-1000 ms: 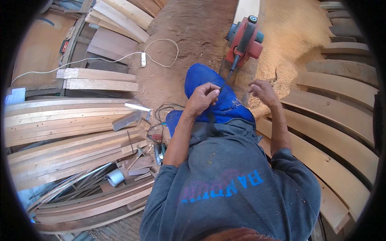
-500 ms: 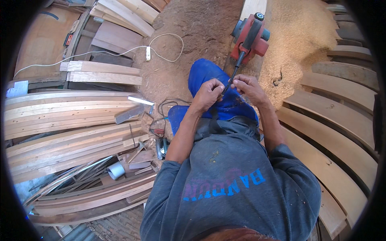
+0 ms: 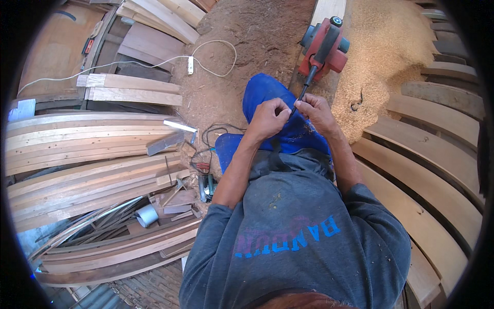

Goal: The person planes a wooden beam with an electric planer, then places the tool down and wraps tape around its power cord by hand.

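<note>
Left hand (image 3: 270, 119) and right hand (image 3: 319, 114) pinch a thin black cord (image 3: 305, 88).
Its chunky red planer (image 3: 325, 50) pokes over the left edge of a board (image 3: 330, 9).

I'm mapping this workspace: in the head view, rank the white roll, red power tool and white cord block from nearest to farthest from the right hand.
1. Red power tool, straight ahead.
2. White cord block, left and ahead.
3. White roll, lower left.

Grey shirt (image 3: 309, 273): 1 row of blue and faded purple lettering (image 3: 327, 226) | red planer (image 3: 325, 49), knob (image 3: 336, 21): pale mark, apparently unreadable
</note>
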A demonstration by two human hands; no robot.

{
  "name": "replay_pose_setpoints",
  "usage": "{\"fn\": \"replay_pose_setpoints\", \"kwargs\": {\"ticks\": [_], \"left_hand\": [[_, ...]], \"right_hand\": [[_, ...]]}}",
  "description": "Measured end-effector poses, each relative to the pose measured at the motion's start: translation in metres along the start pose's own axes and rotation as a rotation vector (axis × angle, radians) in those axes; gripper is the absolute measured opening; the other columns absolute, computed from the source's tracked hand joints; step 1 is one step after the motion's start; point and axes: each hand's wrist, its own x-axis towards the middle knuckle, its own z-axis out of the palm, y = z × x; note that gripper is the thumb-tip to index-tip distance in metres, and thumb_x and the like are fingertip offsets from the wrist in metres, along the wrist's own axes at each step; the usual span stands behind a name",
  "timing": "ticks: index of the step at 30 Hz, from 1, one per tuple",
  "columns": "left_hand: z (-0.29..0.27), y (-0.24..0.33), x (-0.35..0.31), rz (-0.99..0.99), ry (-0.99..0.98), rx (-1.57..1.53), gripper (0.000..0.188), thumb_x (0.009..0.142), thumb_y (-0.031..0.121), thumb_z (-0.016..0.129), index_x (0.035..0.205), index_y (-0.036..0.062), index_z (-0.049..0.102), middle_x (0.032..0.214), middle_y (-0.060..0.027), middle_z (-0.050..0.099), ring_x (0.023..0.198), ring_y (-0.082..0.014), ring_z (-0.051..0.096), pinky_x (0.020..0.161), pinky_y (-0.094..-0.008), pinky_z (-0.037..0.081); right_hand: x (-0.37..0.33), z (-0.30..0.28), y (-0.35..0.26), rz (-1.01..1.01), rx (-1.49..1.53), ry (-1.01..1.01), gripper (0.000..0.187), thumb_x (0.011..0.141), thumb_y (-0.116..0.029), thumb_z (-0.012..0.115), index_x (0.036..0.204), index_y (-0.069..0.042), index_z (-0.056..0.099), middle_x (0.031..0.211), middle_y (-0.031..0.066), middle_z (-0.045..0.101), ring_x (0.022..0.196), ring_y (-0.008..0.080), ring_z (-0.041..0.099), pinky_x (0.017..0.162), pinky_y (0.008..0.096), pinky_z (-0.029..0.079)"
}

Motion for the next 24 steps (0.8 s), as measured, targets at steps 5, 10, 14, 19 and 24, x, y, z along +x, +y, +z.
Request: {"fn": "replay_pose_setpoints", "kwargs": {"ticks": [5, 10, 14, 19, 24], "left_hand": [[0.001, 0.0, 0.004, -0.003, -0.011, 0.057, 0.016, 0.086, 0.017, 0.062, 0.083, 0.0008, 0.064, 0.073, -0.0075, 0.066, 0.068, -0.0144, 0.063, 0.062, -0.0313, 0.05], [0.003, -0.013, 0.011, -0.197, -0.123, -0.239, 0.016, 0.09, 0.018, 0.06, 0.086, 0.0024, 0.063, 0.071, -0.0023, 0.061, 0.063, -0.0116, 0.059, 0.058, -0.0271, 0.049], [0.002, -0.017, 0.016, -0.23, -0.252, -0.371, 0.016, 0.093, 0.019, 0.06, 0.086, 0.0037, 0.062, 0.072, -0.0013, 0.059, 0.059, -0.0106, 0.056, 0.056, -0.0265, 0.05], [0.002, -0.022, 0.029, -0.357, -0.387, -0.311, 0.018, 0.095, 0.02, 0.059, 0.087, 0.0048, 0.061, 0.07, 0.0004, 0.056, 0.056, -0.0097, 0.053, 0.052, -0.0256, 0.048], [0.002, -0.024, 0.026, -0.389, -0.364, -0.504, 0.022, 0.097, 0.025, 0.062, 0.087, 0.0059, 0.062, 0.067, 0.0018, 0.055, 0.053, -0.0086, 0.051, 0.049, -0.0241, 0.046]], "right_hand": [[-0.001, -0.001, -0.005, -0.005, -0.113, 0.022, 0.015, 0.092, -0.019, 0.066, 0.082, -0.008, 0.063, 0.072, -0.0079, 0.051, 0.064, 0.0027, 0.042, 0.058, 0.0211, 0.034], [0.002, 0.004, -0.003, -0.06, -0.052, 0.025, 0.016, 0.093, -0.02, 0.065, 0.083, -0.007, 0.063, 0.072, -0.0079, 0.05, 0.065, 0.0024, 0.042, 0.057, 0.0215, 0.034], [-0.001, 0.004, -0.001, -0.092, 0.031, 0.024, 0.015, 0.094, -0.017, 0.062, 0.084, -0.005, 0.063, 0.073, -0.0079, 0.049, 0.067, 0.0021, 0.041, 0.058, 0.0214, 0.033], [-0.004, 0.003, -0.018, -0.119, 0.096, -0.102, 0.017, 0.093, -0.012, 0.06, 0.101, 0.001, 0.067, 0.087, -0.0017, 0.061, 0.082, 0.0066, 0.053, 0.076, 0.024, 0.044], [-0.001, -0.009, -0.015, -0.096, -0.097, -0.324, 0.031, 0.092, -0.014, 0.063, 0.118, 0.004, 0.065, 0.105, 0.0028, 0.066, 0.098, 0.0115, 0.059, 0.092, 0.0272, 0.046]]}}
